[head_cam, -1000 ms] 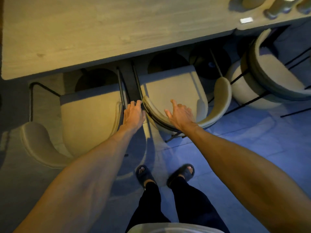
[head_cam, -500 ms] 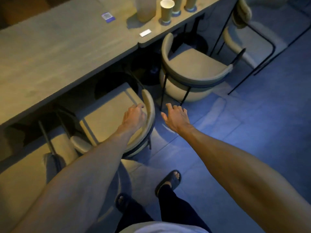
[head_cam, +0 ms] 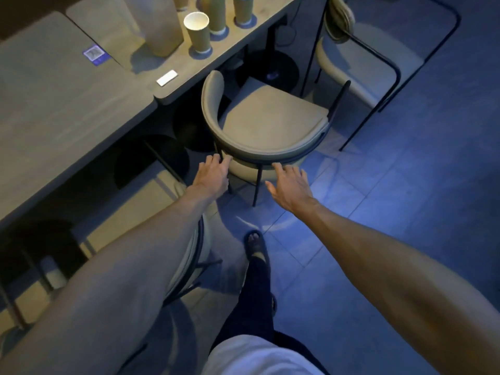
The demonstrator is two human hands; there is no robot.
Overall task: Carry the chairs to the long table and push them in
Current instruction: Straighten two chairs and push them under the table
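— Where is the chair [head_cam: 270, 117] standing?
— On the tiled floor [head_cam: 405, 212], just beside the near edge of the long table [head_cam: 54, 109], by a rounded corner of the wood-grain top. It stands out from under the table, with its back towards me.
— What's it made of?
— A flat, matte beige seat pad, a padded backrest [head_cam: 265, 151] bent into a half-circle, and thin black metal legs.
— And your hands?
— My left hand [head_cam: 212, 175] is out, fingers loosely together and a little bent. The tips are at the lower rim of that curve, though I can't tell if they touch it. My right hand [head_cam: 290, 185] is flat with the fingers spread, holding nothing, index tip just below the backrest.
— Anything else close?
— A second chair [head_cam: 135, 204], the same beige, sits tucked under the table beneath my left forearm. A tapered paper cup [head_cam: 198, 33] stands near the table's edge.
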